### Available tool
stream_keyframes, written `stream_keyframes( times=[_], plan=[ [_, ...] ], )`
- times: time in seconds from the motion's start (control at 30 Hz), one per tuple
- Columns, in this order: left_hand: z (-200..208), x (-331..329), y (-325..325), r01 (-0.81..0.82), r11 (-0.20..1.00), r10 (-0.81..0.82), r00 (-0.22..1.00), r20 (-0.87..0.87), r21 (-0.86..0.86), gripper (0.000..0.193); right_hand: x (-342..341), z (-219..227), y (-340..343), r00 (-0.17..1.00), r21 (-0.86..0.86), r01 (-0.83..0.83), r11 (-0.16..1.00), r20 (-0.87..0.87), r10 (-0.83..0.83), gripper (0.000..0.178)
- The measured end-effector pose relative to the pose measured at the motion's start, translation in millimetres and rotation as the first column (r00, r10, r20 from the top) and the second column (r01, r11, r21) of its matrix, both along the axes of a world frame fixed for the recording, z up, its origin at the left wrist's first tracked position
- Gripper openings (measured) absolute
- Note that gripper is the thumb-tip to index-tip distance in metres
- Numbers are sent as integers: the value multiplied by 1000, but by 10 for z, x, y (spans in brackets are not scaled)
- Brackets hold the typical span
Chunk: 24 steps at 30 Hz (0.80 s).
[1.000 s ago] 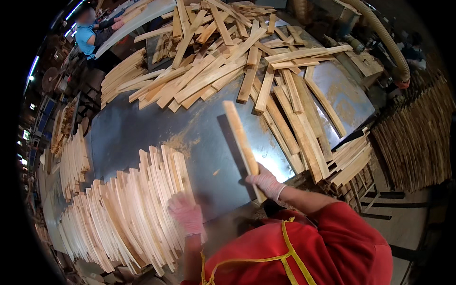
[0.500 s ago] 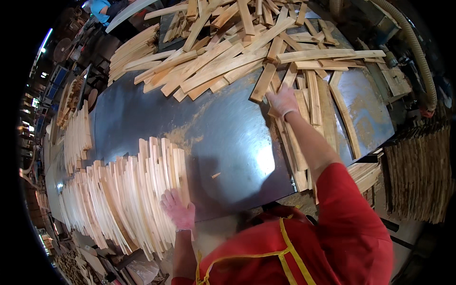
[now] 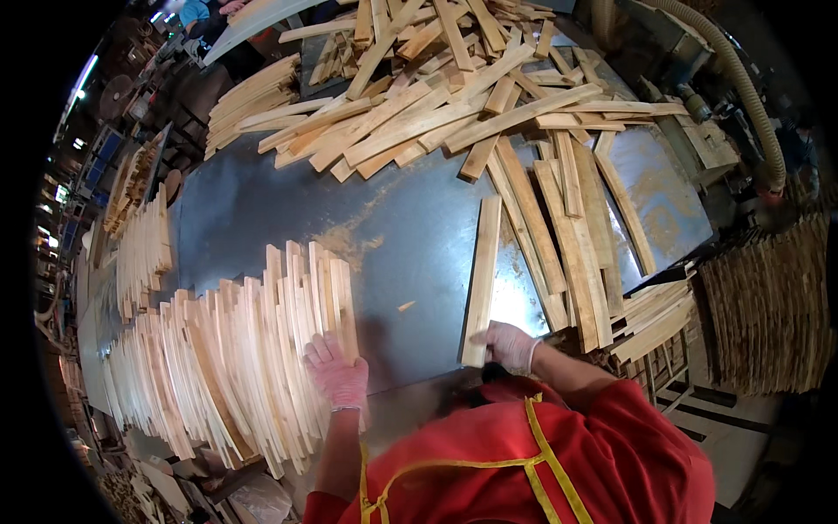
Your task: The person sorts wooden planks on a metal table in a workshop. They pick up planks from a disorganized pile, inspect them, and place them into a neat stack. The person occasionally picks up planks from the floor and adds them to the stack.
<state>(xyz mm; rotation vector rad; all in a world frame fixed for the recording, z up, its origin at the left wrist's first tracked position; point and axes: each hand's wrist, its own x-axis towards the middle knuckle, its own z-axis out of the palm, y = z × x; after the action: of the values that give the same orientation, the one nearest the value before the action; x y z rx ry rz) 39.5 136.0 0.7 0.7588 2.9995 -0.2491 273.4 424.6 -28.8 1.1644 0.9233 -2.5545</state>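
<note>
My right hand (image 3: 510,346), in a thin glove, grips the near end of a wooden slat (image 3: 483,279) that stretches away from me over the dark metal table (image 3: 410,227). Its fingers close round the slat's right edge. My left hand (image 3: 337,370), gloved too, lies spread with its fingers on the right end of a long row of slats (image 3: 218,367), set side by side along the left part of the table. The palm rests against the last slats of that row.
A loose heap of slats (image 3: 419,113) covers the far side of the table. More slats (image 3: 576,253) lie lengthwise at its right. Stacked rough boards (image 3: 768,306) stand at the far right, below a ribbed hose (image 3: 751,79). Another person (image 3: 196,16) is at the far left.
My right hand has come back toward me from the right-hand slats, drawing one slat onto the table's middle. My left hand stays at the row's end.
</note>
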Motion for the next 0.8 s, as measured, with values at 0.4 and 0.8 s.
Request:
stream_keyframes(
  times=[0.4,0.8],
  plan=[
    [52,-3,4,48,990,-46,999,-21,130,87,-1749,2532,2309,769,675,582,453,-638,-38,66],
    [-58,27,-74,-15,999,14,999,-34,-37,95,-581,244,1723,795,744,-607,-279,567,-217,104]
  ],
)
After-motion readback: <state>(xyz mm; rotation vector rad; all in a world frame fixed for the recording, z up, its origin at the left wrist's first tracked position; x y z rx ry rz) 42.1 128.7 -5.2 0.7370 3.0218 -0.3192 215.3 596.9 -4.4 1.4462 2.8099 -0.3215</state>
